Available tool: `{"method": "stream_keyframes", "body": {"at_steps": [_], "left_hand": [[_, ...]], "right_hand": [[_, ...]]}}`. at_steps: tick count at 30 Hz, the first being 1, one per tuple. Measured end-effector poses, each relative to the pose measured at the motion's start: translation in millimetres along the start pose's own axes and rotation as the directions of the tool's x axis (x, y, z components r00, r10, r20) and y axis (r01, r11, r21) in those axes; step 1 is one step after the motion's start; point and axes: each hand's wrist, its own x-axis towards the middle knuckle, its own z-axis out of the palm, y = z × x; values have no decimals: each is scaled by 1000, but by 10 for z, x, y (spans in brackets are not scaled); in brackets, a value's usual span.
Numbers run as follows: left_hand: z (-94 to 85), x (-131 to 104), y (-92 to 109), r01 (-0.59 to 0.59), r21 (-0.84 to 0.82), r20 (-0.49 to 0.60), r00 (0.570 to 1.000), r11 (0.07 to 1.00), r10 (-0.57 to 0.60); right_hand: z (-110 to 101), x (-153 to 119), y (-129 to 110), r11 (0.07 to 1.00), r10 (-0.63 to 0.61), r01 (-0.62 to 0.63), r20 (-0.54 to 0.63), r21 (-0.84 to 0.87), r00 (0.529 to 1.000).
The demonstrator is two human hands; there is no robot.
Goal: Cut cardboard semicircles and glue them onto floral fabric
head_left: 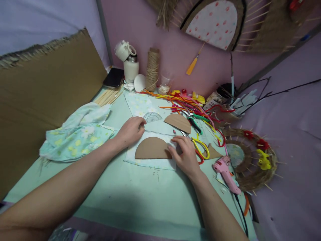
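A brown cardboard half-circle (150,149) lies on a pale floral fabric piece (152,163) in the middle of the green table (130,197). My left hand (130,131) rests with curled fingers on the fabric's upper left edge, just beyond the cardboard. My right hand (184,154) presses flat on the right end of the half-circle. A second cardboard half-circle (179,122) lies a little farther back, beside a clear protractor (152,117).
Bunched floral cloth (77,135) lies at the left. Scissors (194,122), yellow-handled scissors (202,147) and several pipe cleaners (185,103) crowd the right, with a pink glue gun (225,172) and a woven wreath (253,157). A bottle (130,65) and twine spool (152,68) stand at the back.
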Motion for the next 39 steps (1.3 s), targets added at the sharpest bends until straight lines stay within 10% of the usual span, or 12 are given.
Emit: {"method": "stream_keyframes", "body": {"at_steps": [8,23,39], "left_hand": [[-195,-11,78,43,-17,252,967,999,-38],[-451,-18,-39,38,-3,508,861,999,-31],[-404,-31,-3,48,104,364,928,993,-83]], "right_hand": [[93,-47,-207,998,-53,46,246,33,968],[105,-74,-243,998,-28,21,137,54,990],[99,-48,-126,1000,-15,18,135,-23,991]]}}
